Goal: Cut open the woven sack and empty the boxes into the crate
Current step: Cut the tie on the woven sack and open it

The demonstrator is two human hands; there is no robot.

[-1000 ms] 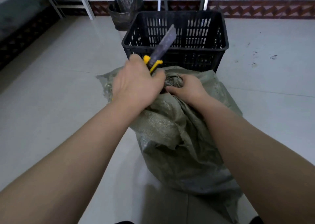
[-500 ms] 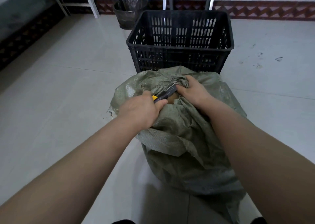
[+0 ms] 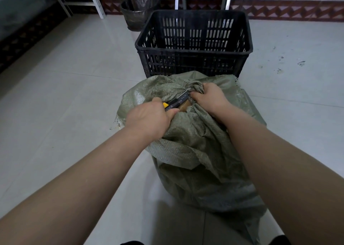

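**Knife at the tied neck of the sack**

The floor (image 3: 65,105) is laid in large pale tiles, smooth and glossy, with thin grout lines and a few dark scuffs at the far right. On it, in the middle of the view, stands the sack (image 3: 195,161), a bulky bag of dull olive-green woven plastic. Its coarse weave catches the light, and its sides are crumpled into deep folds.

Just behind the sack, touching or nearly touching it, sits the crate (image 3: 186,62). It is a rectangular black plastic box with a thick rim and walls pierced by rows of upright slots. No boxes can be seen inside it. Behind its left corner is a round bin (image 3: 138,10) lined with a thin, wrinkled dark bag.

The right hand (image 3: 210,97) is clenched around the sack's neck, where the cloth is gathered into a tight twisted bunch. The left hand (image 3: 149,121) is wrapped in a fist around the handle of a knife (image 3: 175,102), a slim utility cutter with a yellow-and-black body. Its flat grey blade points toward the right hand and lies against the cloth just below the bunch.

Under the blade, a small patch of a smooth brown cardboard box (image 3: 184,107) shows through a gap in the weave.
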